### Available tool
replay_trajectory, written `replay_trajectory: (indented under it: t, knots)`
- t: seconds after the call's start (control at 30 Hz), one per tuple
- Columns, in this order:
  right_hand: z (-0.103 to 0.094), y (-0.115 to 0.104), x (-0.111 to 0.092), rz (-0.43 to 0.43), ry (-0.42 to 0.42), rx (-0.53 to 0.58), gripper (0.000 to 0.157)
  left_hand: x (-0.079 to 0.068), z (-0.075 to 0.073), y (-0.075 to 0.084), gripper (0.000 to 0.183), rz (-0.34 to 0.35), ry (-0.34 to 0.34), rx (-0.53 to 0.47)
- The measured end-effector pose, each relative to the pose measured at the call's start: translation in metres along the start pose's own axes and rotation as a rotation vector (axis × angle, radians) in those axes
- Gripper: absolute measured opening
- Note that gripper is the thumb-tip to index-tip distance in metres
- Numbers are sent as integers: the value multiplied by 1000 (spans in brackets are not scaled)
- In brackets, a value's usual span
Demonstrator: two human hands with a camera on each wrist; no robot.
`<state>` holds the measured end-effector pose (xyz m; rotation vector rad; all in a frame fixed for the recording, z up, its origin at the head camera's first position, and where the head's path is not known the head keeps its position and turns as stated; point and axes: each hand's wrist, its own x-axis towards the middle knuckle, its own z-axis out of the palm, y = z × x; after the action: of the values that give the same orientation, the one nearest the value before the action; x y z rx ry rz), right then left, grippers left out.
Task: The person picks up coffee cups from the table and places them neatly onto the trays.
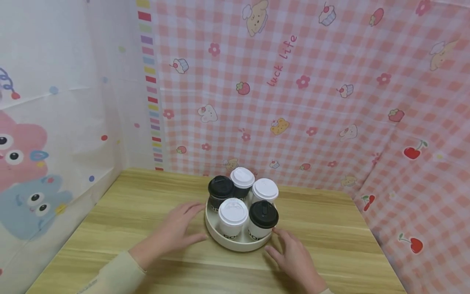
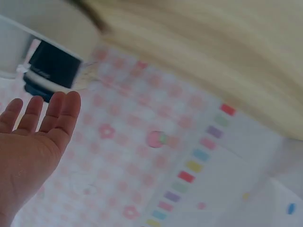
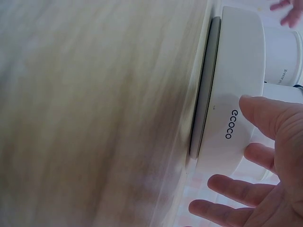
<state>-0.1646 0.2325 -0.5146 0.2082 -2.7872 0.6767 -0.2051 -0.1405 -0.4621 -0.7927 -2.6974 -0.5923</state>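
Observation:
A round white tray (image 1: 238,246) stands on the table and holds several lidded paper coffee cups. Black lids cover the back-left cup (image 1: 221,187) and the front-right cup (image 1: 263,214). White lids top the front-left cup (image 1: 233,212), the back cup (image 1: 242,177) and the right cup (image 1: 265,190). My left hand (image 1: 172,230) is at the tray's left side, fingers stretched toward its wall. On the right, my right hand (image 1: 293,257) has its fingers spread, fingertips close to the wall. In the right wrist view, the thumb overlaps the tray wall (image 3: 239,56) beside the ECOCO lettering.
The wood-grain table (image 1: 154,192) runs back to a pink checked cloth (image 1: 220,81) hung behind it. A white cartoon cloth (image 1: 84,110) hangs along the left, and more checked cloth (image 1: 433,196) with cherries borders the right side.

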Motion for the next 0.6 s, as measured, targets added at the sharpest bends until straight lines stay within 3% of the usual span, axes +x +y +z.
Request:
replay_trajectory:
  t: [0.27, 0.43, 0.6]
  knots:
    - [0, 0, 1, 3, -17, 5, 56, -36, -5, -26, 76, -66, 12, 9]
    - [-3, -1, 5, -6, -30, -6, 53, -48, -11, -33, 78, -124, 9, -2]
    - [-9, -1, 8, -23, -49, -12, 56, -57, -18, -42, 77, -129, 30, 6]
